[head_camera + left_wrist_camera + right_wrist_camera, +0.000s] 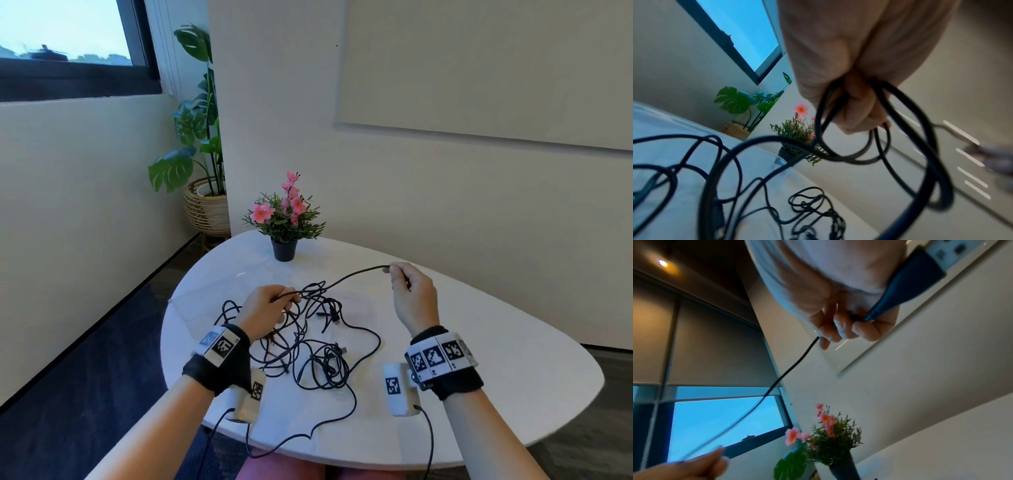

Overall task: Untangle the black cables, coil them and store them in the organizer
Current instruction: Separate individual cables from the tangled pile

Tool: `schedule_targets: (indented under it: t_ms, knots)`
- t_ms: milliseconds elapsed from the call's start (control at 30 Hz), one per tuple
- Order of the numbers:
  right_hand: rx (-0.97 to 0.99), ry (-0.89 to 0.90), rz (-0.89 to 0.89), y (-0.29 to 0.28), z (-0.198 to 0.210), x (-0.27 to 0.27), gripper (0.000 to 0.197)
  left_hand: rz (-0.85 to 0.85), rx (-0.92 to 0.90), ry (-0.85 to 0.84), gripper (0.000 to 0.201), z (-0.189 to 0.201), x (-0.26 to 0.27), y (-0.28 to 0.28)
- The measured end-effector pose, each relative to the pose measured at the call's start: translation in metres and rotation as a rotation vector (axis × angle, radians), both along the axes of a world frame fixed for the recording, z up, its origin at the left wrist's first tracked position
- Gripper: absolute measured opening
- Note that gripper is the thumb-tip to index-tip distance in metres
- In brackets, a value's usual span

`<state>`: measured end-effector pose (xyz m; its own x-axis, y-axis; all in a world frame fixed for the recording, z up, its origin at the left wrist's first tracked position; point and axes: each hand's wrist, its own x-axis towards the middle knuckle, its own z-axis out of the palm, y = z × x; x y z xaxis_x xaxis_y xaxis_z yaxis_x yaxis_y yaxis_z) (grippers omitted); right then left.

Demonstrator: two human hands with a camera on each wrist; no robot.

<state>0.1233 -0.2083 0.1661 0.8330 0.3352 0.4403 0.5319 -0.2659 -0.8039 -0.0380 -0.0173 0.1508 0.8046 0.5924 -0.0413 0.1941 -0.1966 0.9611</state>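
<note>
Across the middle of the white rounded table (479, 342), toward its near edge, lies the tangle of thin black cables (308, 346); how many are knotted there cannot be told. One strand (352, 274) runs between two hands: the left hand (265, 310) pinches loops above the heap, the right hand (412, 294) is curled round its plug end. Light, limp and snag-prone, it probably draws out best from the plug. One potted pink-flowered plant (286, 219) stands at the far edge. No organizer shows.

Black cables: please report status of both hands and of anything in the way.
Left hand grips loops of black cables. Right hand pinches one cable end, raised. Tangle on white table. No organizer visible. Flower pot behind, apart.
</note>
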Motion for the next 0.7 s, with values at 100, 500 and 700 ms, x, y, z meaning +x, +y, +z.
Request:
schedule_targets:
  t_ms: [100,500,700]
  knots:
    - [-0.224,0.092,-0.079,-0.009,-0.01,0.018,0.019,-0.15,0.023,0.03,0.022,0.014,-0.008,-0.004]
    - [-0.504,0.084,0.505,0.018,-0.008,-0.044,0.021,-0.149,-0.021,-0.288,0.029,0.018,0.0,-0.007]
    - [-0.34,0.074,0.148,-0.019,-0.003,0.002,0.024,0.306,0.005,-0.502,0.026,0.019,-0.024,0.054]
